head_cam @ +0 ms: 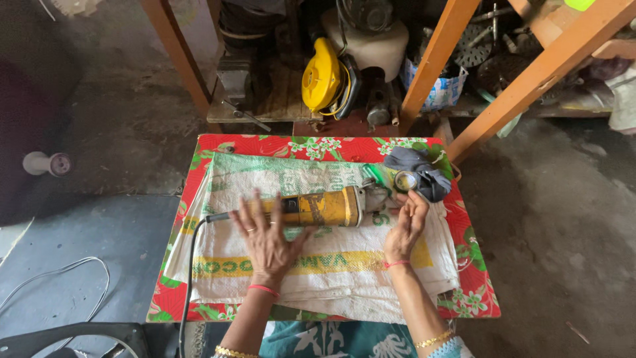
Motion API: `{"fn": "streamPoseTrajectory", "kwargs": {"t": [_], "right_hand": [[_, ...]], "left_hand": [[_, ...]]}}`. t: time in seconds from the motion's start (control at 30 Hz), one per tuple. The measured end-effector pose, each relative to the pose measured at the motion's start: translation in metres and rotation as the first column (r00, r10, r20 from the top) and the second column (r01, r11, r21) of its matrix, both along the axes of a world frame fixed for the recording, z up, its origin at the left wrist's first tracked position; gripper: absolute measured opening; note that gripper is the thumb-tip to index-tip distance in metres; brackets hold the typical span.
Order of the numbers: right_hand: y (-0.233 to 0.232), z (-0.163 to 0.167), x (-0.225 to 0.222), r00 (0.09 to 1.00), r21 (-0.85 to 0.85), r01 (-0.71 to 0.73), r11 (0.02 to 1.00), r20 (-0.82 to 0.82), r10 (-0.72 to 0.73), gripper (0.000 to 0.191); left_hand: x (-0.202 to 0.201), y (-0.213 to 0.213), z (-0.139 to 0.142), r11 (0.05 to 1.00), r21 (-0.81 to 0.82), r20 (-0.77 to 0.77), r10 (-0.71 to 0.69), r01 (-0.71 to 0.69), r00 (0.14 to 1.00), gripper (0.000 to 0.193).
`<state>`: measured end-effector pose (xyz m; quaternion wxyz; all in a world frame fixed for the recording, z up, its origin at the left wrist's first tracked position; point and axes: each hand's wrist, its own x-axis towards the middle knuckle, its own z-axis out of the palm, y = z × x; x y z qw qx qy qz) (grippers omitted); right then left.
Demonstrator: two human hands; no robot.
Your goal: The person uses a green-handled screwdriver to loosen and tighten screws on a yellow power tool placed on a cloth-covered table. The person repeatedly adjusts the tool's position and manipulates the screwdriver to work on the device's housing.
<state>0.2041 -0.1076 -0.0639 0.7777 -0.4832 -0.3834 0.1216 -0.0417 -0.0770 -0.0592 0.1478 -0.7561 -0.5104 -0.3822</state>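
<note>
While left hand [268, 240] fingers spread atop yellow grinder [318, 208], right hand [407, 227] fingers pinch its head.

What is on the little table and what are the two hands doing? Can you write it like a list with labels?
Tool: yellow angle grinder, lying on its side
Under it: white woven sack over a red flowered tablecloth
Left hand: spread flat, pressing on the grinder's rear body
Right hand: fingers at the grinder's metal head
Beside the head: dark cloth
Cord: black cable trailing off the table's near edge
</note>
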Motion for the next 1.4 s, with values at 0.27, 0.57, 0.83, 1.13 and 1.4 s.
{"fn": "streamPoseTrajectory", "kwargs": {"t": [0.27, 0.57, 0.83, 1.13, 1.4], "right_hand": [[-0.002, 0.007, -0.002, 0.966, -0.02, 0.019, 1.0, -0.256, -0.024, 0.023], [-0.001, 0.006, 0.0, 0.783, -0.104, 0.493, 0.864, 0.486, -0.389, 0.03], [0.002, 0.011, -0.008, 0.67, -0.461, 0.605, 0.649, 0.736, -0.101, 0.047], [0.003, 0.01, -0.016, 0.541, -0.374, 0.499, 0.782, 0.839, 0.056, 0.015], [-0.001, 0.006, -0.007, 0.559, -0.23, 0.574, 0.786, 0.811, -0.171, 0.013]], "left_hand": [[0.011, 0.036, 0.034, 0.929, -0.368, -0.326, -0.09, -0.039, 0.941, 0.106], [0.01, 0.107, 0.069, 0.912, -0.4, -0.159, -0.165, 0.089, 0.973, 0.096], [0.011, 0.107, 0.075, 0.802, -0.598, -0.182, -0.133, -0.002, 0.974, 0.092], [0.011, 0.105, 0.07, 0.784, -0.621, -0.164, -0.146, 0.013, 0.976, 0.091], [0.009, 0.072, 0.047, 0.948, -0.233, -0.116, -0.247, 0.215, 0.962, 0.094]]}}
